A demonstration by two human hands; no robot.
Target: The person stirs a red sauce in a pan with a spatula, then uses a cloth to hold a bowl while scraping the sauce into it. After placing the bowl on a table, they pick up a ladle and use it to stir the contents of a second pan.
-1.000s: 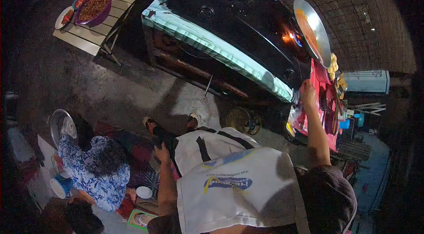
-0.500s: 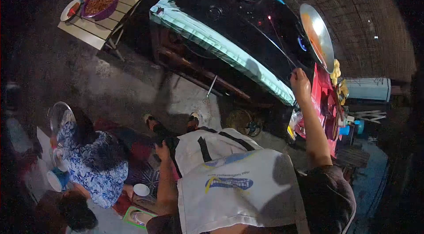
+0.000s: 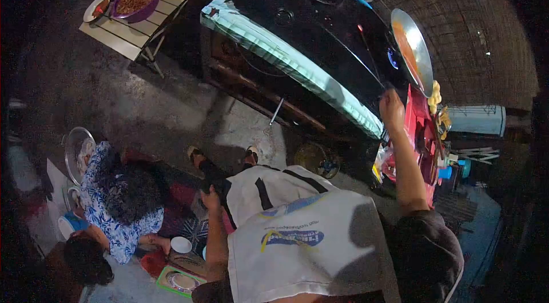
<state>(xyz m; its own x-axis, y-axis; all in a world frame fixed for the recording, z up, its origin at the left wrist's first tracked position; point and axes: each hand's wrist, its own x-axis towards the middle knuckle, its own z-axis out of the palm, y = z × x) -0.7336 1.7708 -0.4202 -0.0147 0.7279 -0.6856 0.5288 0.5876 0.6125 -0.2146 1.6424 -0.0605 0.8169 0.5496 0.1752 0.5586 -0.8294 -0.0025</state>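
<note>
The right hand [image 3: 392, 109] reaches over the right end of the stove [image 3: 309, 34], its fingers closed together round the near end of a thin stick [image 3: 368, 50]. The stick slants away from the fist across the dark top, with a red glow at its far tip; the long reach probably spares the skin from the heat. The tip lies to the left of a blue flame [image 3: 392, 58].

The pan [image 3: 416, 48], with orange sauce spread inside, is at the stove's right end, its near rim beside the flame, presumably so the burner warms it. A pale frilled cloth [image 3: 286, 58] runs along the front edge, perhaps to cover it.

The left hand [image 3: 211, 199] is low beside the apron [image 3: 309, 246], fingers partly curled; whether they pinch anything, I cannot tell. It seems simply kept out of the way.

On the slatted worktop [image 3: 117, 41], a heaped purple bowl [image 3: 136, 1] and a plate [image 3: 96, 9] sit near the left end, apart from the stove's heat. On the floor side, a person in a patterned top [image 3: 117, 211] has one hand by a white bowl [image 3: 181, 244].

The apron bears a blue and yellow logo with small lettering, upside down and too blurred to read.
</note>
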